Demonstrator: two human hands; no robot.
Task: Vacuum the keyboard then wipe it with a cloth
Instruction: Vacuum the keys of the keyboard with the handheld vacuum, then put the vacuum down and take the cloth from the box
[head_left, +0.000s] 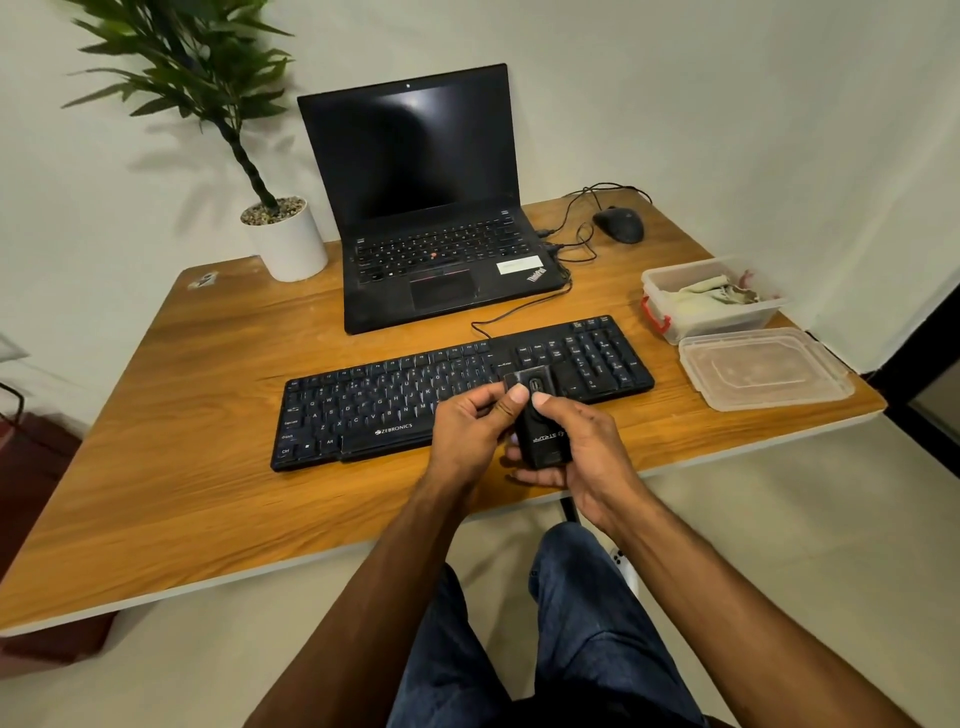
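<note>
Head view: gripping a small black handheld vacuum (540, 426) with both hands, just above the near edge of the black keyboard (457, 389) — right hand (582, 447) curling round its body from below and the right, thumb lying on top by the button; left hand (472, 431) pinching its upper end from the left, thumb tip pressing near the same button. Hovering over the keyboard's right-centre keys, the vacuum's far end pointing away toward the number pad; whether touching the keys cannot be told. Lying flat across the wooden desk (182, 415), the keyboard, its cable running back to an open black laptop (421, 208) with a dark screen. Resting crumpled inside a clear plastic box (711, 299) with a red latch — a pale cloth (701, 299), well apart from both hands at the desk's right side. Sitting just in front of that box, a clear lid (763, 369). Standing at the far left, a white potted plant (283, 239); lying at the far right behind the laptop, a wired black mouse (619, 224).
</note>
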